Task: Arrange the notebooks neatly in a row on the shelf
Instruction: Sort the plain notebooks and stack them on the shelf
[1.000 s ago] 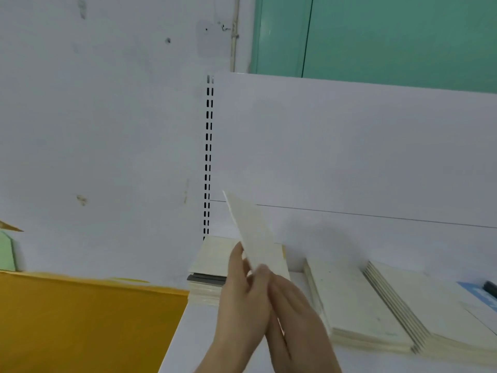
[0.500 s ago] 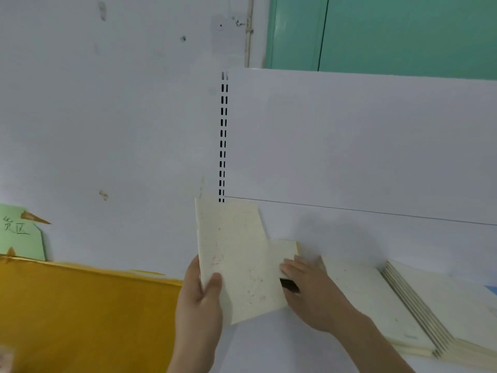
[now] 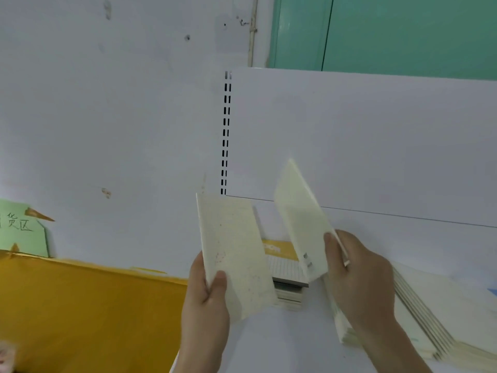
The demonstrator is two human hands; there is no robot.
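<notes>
Head view: sorting appears under way. The left hand [image 3: 205, 297] pinches a speckled cream notebook [image 3: 232, 254] upright, thumb on its cover. The right hand [image 3: 357, 275] grips a plain cream notebook [image 3: 301, 224], tilted, above the short stack [image 3: 289, 289] on the white shelf [image 3: 282, 345]. Next, judged: set both down squarely beside the leaning stacks [image 3: 419, 310]. Covers look thin and pale.

A scuffed white wall [image 3: 107, 117] meets a green door [image 3: 390, 30] above a yellow surface [image 3: 80, 313].
</notes>
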